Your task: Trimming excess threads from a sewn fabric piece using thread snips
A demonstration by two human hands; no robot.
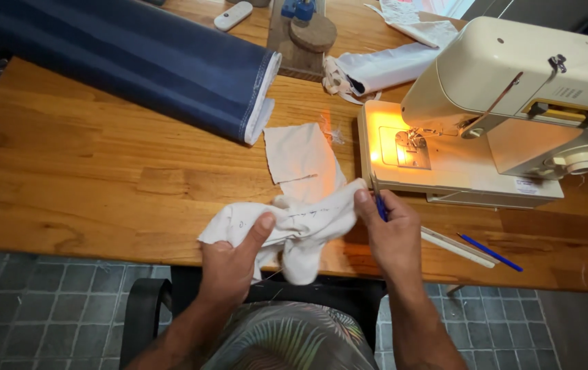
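You held the cream cloth (301, 229) with both hands, just over the front edge of the wooden table (68, 171). Your left hand (229, 264) was closed on the left part of the cloth, with the thumb pressed flat on top and the other fingers under it, probably so the fabric stayed stretched and did not slide. Your right hand (393, 236) was closed too: the thumb and first fingers pinched the right end of the cloth, and in the same hand you kept a small blue tool (381, 205), so it was ready without putting the cloth down. What kind of tool it was, I cannot tell.

One end of the cloth hung down over the table edge, between your arms. A second flat piece of cream fabric (301, 157) lay on the table just behind it. The sewing machine (499, 109) stood at your right, near the cloth, with its lamp on over the needle plate. A blue pen (489, 252) and a pale ruler (455, 247) lay beside your right hand. A roll of dark blue fabric (136, 62) lay further back at the left, well apart from your hands.
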